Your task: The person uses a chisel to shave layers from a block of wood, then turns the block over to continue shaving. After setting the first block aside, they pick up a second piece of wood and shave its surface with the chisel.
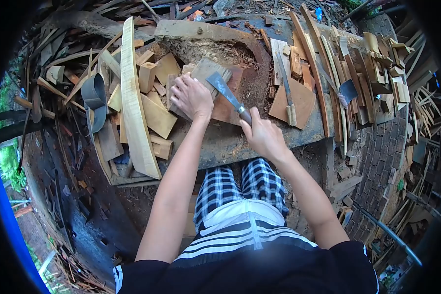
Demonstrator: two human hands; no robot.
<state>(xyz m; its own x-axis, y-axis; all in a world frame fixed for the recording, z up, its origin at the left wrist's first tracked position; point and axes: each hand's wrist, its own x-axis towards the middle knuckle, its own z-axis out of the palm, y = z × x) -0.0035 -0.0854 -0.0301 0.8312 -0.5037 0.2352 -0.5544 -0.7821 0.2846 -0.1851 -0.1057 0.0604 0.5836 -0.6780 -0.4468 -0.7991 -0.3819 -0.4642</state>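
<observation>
My right hand (265,133) is wrapped round the handle of a chopping knife (224,90), whose flat metal blade widens toward its tip. The blade points up and left, its tip over or against a weathered wooden block (211,74). My left hand (192,96) grips the left side of that block, its fingers bent over the edge. Under the block lies a reddish-brown board (229,107). A second long knife (286,88) with a pale handle rests on a flat brown board (304,105) to the right.
A long curved plank (134,108) stands at the left among cut wooden blocks (157,117). Behind is a hollowed log (201,32). Long wood strips (312,73) and a dark-bladed tool (348,91) lie at the right. Wood scraps surround the workbench (220,156).
</observation>
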